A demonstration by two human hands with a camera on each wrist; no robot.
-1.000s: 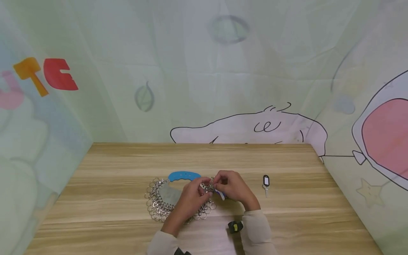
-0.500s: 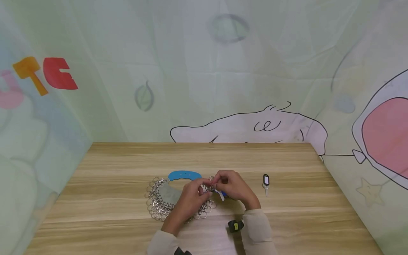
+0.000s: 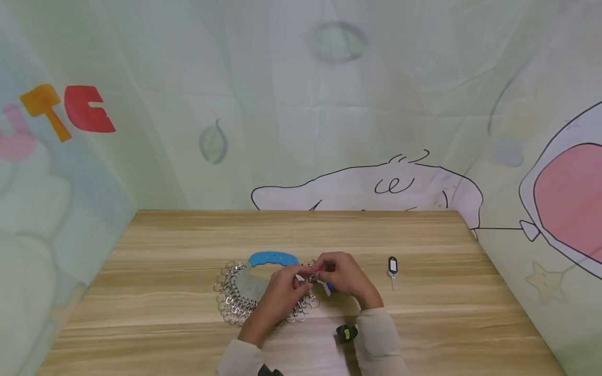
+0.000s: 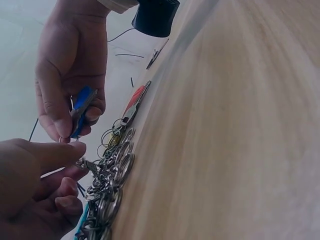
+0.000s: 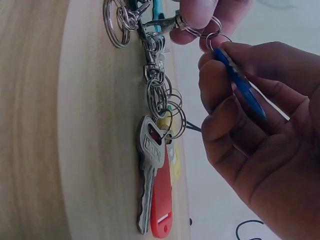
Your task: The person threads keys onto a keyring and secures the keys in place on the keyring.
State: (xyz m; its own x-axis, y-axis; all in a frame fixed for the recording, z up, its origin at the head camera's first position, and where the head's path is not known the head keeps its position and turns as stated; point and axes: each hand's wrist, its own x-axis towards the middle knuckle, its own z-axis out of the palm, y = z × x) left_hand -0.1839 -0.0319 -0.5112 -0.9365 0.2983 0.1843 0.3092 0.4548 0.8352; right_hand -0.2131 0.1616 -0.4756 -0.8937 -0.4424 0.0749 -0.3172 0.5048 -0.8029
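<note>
A key holder has a blue handle point(image 3: 273, 258), a grey plate point(image 3: 248, 286) and a fringe of metal clasps and split rings point(image 3: 230, 310) along its curved edge. At its right end my left hand point(image 3: 281, 292) pinches a clasp with a split ring point(image 5: 216, 25) between thumb and fingers. Close beside it, my right hand point(image 3: 347, 274) pinches a blue key tag point(image 5: 250, 97) near its small ring. A silver key point(image 4: 84, 107) lies along that tag. The two sets of fingertips meet at the rings and partly hide how these link.
Another silver key point(image 5: 148, 167) and a red tag point(image 5: 161, 200) hang on the holder's rings, with a yellow tag point(image 5: 176, 167) behind. A black-framed key tag point(image 3: 392, 265) with its key lies to the right on the wooden table point(image 3: 188, 235).
The left fingertips have edged a little rightward against the right ones. The blue tag and key have tilted slightly in the right hand. Everything else has stayed in place.
</note>
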